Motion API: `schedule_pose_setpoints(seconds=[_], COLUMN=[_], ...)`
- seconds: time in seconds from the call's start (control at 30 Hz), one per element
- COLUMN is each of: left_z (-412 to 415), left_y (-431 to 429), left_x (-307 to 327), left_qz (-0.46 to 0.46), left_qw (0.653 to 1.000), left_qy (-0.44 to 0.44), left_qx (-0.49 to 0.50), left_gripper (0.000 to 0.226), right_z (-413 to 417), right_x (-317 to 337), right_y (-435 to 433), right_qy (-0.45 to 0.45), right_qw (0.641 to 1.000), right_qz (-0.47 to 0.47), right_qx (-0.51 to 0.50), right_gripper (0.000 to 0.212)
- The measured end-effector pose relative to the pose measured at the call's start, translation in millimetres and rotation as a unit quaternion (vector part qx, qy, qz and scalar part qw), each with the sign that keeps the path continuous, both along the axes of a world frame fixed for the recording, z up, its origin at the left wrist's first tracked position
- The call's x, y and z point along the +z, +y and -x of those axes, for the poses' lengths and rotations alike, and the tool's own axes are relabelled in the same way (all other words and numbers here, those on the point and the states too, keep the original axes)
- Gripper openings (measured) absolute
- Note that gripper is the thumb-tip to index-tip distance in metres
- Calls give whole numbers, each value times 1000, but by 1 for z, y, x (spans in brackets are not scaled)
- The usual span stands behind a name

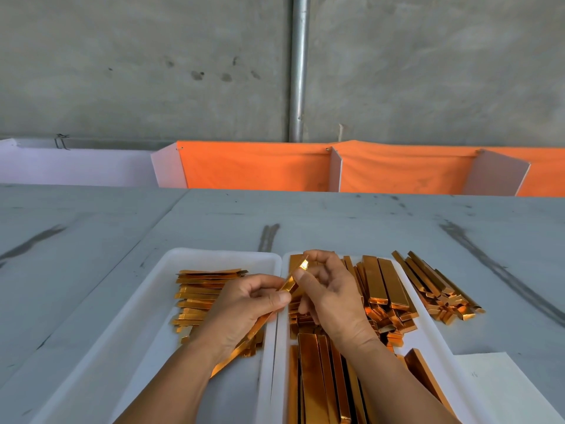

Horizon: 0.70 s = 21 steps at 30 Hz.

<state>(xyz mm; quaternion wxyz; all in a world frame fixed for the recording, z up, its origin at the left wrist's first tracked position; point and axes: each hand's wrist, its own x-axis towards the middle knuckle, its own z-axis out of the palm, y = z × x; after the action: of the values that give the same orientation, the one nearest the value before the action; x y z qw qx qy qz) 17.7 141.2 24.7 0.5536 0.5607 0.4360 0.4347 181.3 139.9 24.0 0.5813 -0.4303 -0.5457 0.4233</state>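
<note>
Here, gold strip (290, 283) pinched between left hand (244, 307), right hand (330, 298) grip.

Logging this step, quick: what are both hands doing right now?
Left hand: closed, gripping the gold strip.
Right hand: closed, pinching the same strip near its far end.

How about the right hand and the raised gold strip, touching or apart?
Touching. The head view shows the right hand pinching the gold strip near its top end; the left hand holds it lower down.
</note>
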Motion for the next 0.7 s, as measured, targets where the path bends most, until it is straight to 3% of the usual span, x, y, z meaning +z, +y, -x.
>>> schedule_pose_setpoints(seconds=[0.13,0.3,0.47,0.57,0.7], left_z=[2,5,9,8,6], left_y=[-1,-5,-1,1,1], left_x=[4,10,9,7,3], left_qz=[29,120,154,110,-48], left_qw=[999,987,979,989,993], left_qy=[-25,-65,-95,-91,65], left_qx=[-21,-85,-95,-35,88], left_gripper=[26,33,42,38,38], right_z=[-1,-6,-7,-9,-11], right_x=[2,3,0,-3,-8], right_y=[-1,-1,2,4,8], right_qy=[22,67,61,63,51], right_qw=[1000,996,996,995,992], right_qz=[8,50,59,71,89], right_qx=[12,32,8,-30,-68], right_gripper=[21,20,20,19,15])
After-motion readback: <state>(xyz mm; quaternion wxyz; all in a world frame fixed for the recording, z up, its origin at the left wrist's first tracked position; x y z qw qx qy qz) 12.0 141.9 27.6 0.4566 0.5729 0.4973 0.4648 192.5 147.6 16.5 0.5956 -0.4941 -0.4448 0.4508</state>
